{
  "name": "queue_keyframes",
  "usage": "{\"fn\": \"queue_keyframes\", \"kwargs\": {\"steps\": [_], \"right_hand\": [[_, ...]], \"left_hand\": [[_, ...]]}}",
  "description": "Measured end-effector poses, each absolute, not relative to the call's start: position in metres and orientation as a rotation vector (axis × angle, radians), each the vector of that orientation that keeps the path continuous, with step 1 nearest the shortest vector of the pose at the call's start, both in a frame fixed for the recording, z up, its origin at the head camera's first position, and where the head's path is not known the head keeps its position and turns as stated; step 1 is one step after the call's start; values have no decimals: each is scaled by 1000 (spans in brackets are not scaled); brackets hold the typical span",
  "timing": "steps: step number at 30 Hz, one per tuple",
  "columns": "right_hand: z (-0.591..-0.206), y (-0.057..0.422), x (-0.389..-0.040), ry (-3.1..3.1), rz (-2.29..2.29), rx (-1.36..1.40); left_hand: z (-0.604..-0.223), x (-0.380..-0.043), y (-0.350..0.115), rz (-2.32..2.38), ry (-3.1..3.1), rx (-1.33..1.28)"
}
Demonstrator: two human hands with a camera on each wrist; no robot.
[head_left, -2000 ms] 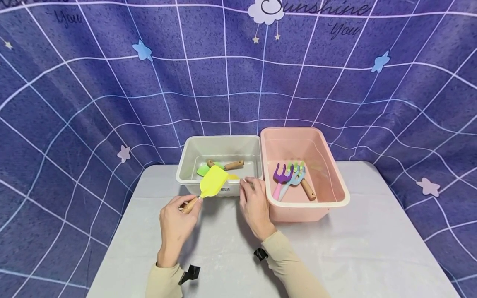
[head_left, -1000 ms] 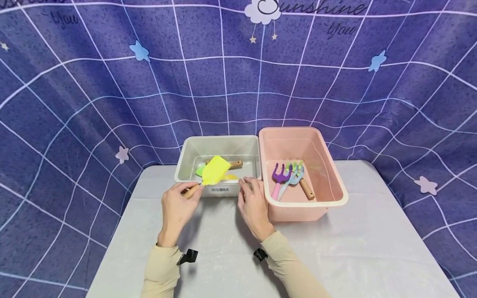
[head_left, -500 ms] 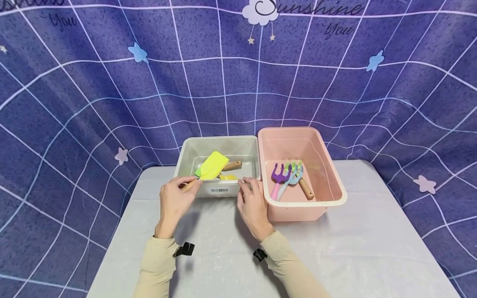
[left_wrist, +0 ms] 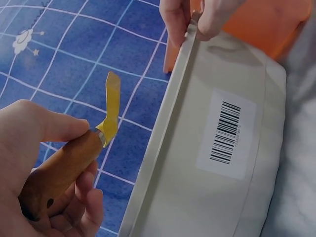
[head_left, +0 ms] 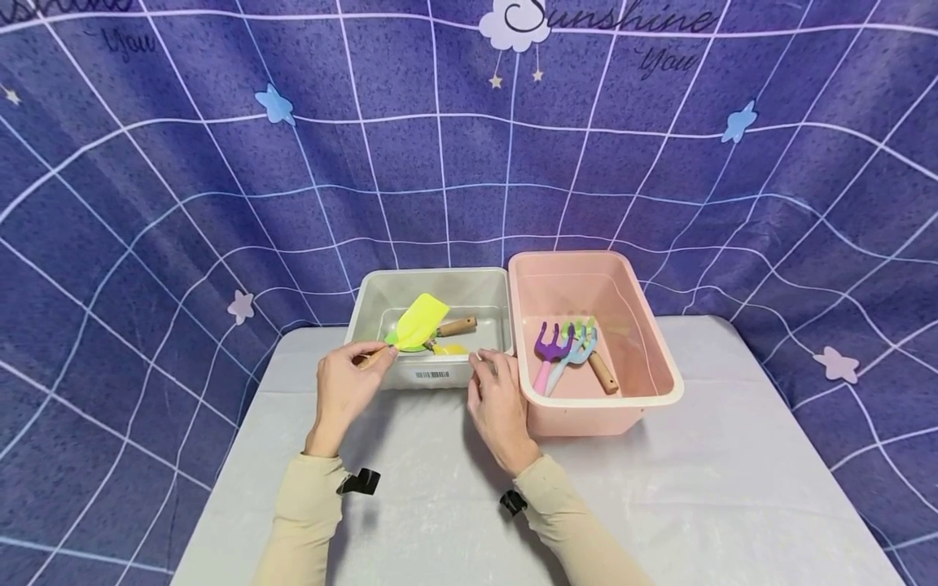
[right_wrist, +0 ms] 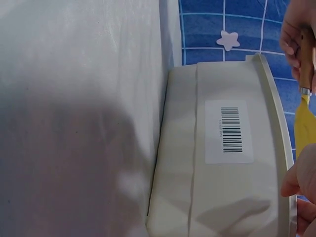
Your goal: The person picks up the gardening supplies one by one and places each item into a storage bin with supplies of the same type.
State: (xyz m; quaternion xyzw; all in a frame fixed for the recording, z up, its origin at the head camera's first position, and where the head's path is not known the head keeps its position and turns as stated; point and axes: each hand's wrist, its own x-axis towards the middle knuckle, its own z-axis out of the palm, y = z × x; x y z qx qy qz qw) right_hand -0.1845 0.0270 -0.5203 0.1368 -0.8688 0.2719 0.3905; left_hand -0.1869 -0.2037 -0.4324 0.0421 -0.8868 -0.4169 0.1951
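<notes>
My left hand (head_left: 348,391) holds a small garden trowel by its wooden handle (left_wrist: 64,173). The trowel's yellow blade (head_left: 422,320) points away over the grey bin (head_left: 399,376), above the tools inside. In the left wrist view the thumb lies along the handle and fingers curl beneath it. My right hand (head_left: 502,411) pinches the front rim of the grey bin near its right corner, thumb outside. Within that bin are a wooden handle (head_left: 458,326), a second yellow tool (head_left: 449,349) and a green one partly hidden under the trowel.
A pink bin (head_left: 597,419) stands right against the grey one. It holds a purple hand fork (head_left: 553,346), a light blue fork (head_left: 582,348) and a green fork with a wooden handle (head_left: 604,373). A patterned blue curtain (head_left: 469,146) hangs behind the grey-white table (head_left: 440,505).
The left hand has carried the trowel forward, so its blade has gone from the grey bin's front rim to over its inside. The right hand has stayed on the rim.
</notes>
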Motion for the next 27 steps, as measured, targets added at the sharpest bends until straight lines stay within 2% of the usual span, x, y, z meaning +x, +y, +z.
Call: {"fn": "queue_keyframes", "kwargs": {"steps": [27], "right_hand": [[-520,27,-185,-2185,654,361]], "left_hand": [[-419,-218,-209,-1185,-2574,34]]}}
